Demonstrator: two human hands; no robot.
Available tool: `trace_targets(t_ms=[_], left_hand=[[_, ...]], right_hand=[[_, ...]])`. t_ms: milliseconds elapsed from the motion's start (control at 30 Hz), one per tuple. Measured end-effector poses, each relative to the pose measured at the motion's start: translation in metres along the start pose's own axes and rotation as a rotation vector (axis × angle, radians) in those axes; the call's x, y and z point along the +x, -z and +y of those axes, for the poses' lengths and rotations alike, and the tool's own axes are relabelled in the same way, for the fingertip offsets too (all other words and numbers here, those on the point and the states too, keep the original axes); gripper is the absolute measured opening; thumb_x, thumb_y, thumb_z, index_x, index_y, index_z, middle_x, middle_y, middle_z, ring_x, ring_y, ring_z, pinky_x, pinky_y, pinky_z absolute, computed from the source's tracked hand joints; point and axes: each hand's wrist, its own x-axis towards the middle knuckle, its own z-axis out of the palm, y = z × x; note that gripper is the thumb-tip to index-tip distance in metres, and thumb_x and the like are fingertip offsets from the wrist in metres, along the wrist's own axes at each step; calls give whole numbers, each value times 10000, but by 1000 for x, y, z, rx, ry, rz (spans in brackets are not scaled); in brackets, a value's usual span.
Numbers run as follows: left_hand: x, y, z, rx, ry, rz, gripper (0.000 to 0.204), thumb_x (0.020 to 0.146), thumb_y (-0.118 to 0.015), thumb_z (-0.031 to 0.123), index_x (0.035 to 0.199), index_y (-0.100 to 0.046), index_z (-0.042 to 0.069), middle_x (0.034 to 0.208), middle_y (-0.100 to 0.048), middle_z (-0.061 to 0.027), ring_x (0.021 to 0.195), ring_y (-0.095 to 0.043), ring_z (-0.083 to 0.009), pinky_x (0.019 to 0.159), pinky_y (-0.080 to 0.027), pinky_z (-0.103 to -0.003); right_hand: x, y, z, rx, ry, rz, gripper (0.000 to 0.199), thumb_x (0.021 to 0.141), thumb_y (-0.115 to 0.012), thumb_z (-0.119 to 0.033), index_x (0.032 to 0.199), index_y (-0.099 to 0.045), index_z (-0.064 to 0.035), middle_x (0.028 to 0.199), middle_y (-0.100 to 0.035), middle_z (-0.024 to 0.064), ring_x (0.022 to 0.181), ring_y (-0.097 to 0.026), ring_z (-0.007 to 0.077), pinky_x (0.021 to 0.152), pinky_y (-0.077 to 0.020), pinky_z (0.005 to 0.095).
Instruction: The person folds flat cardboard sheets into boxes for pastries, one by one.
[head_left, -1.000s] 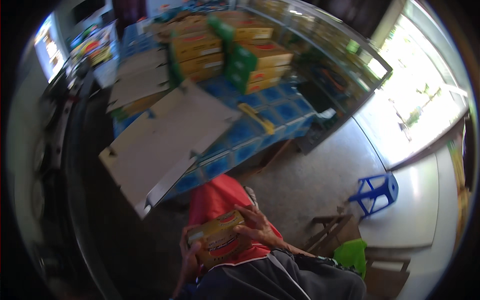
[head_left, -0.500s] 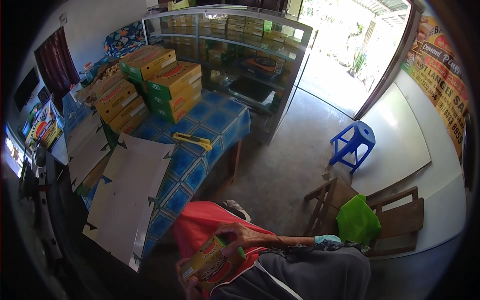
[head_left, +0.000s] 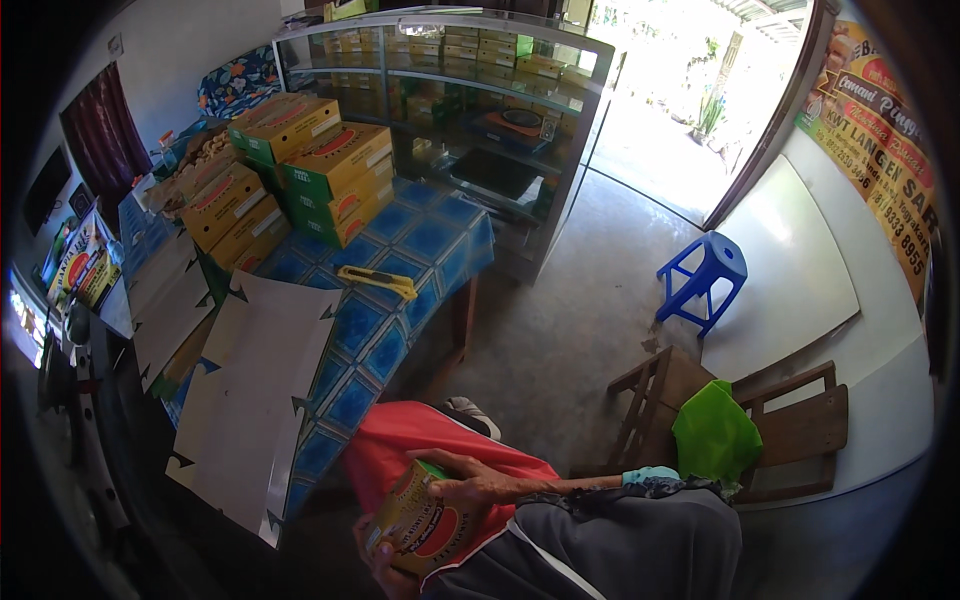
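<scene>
A yellow-and-green printed cardboard box [head_left: 425, 525] rests over my lap, tilted, between both hands. My left hand [head_left: 380, 562] is closed round its lower left end, partly hidden at the picture's dark rim. Across the upper end lies my right hand [head_left: 472, 482], its fingers bent over the box's edge and top. On the table beside me are flat, unfolded cardboard blanks [head_left: 250, 375], pale side up, with slotted tabs. A yellow box cutter [head_left: 378, 281] lies on the blue tiled-pattern tablecloth [head_left: 440, 235] beyond them.
Folded boxes [head_left: 340, 180] stand stacked at the table's far side. Behind them is a glass display case [head_left: 480, 110] holding more boxes. To the right are a blue plastic stool [head_left: 712, 270] and a wooden chair [head_left: 800, 430] with a bright green bag [head_left: 715, 435] on it.
The box has been turned in my hands, so its printed face sits at another angle. My right hand has shifted slightly along its upper edge. The view has moved a little.
</scene>
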Motion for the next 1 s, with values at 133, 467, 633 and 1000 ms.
trace_targets(t_ms=[133,467,633,1000], left_hand=[[3,-12,0,-94,-46,120,535,874,-648,384,1245,-499,28,1077,-572,-114,1034,-575,-203,877,-480,-320],[8,8,-9,209,150,247,412,934,-610,290,1229,-511,21,1049,-562,-92,967,-548,-167,858,-455,-293],[-3,17,1,236,45,45,489,929,-625,236,1317,-435,7,1178,-533,-127,1067,-544,-198,914,-464,-316],[2,-28,10,117,-152,354,708,926,-648,154,1490,-246,7,1404,-461,-191,1217,-542,-262,979,-495,-362]], right_hand=[[0,-11,-2,-25,-20,-20,708,904,-713,-348,1495,-396,-125,1459,-464,125,1406,-366,235,1153,-285,412],[-16,-7,6,43,-100,-14,778,913,-707,-351,1550,-307,-150,1496,-437,121,1429,-338,239,1162,-273,397],[-18,-7,7,42,-242,29,835,918,-705,-344,1581,-231,-163,1513,-429,116,1425,-350,241,1161,-273,384],[13,-8,13,309,217,18,957,905,-722,-341,1580,-98,-76,1373,-524,157,1301,-484,274,1087,-379,419]])
